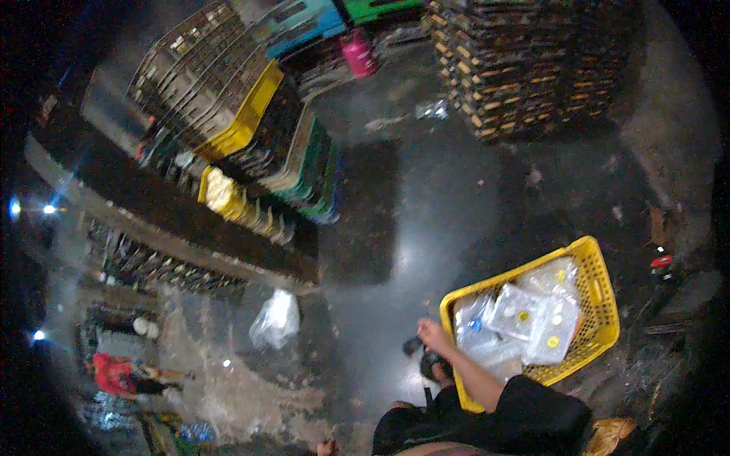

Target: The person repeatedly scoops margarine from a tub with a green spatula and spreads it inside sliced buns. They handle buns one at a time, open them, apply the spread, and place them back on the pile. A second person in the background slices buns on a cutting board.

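Observation:
My right hand (431, 333) is beside the left rim of a yellow plastic basket (603, 292), with my bare forearm across that side. Its fingers look curled in; anything they may hold is too small to make out. Inside the basket lie several clear plastic packs (549, 323) with pale contents and small yellow or blue round marks. At the lower edge only a small part of my left hand (327, 448) shows, away from the basket, its fingers blurred. My dark clothing and a foot are close to the basket.
Stacked crates (251, 114) stand at the far left, alongside a long low ledge (175, 224). A tall dark stack with light ends (525, 68) rises at the back. A white plastic bag (275, 319) lies on the floor. A person in red (114, 374) is at left; a pink cylinder (358, 55) stands far off.

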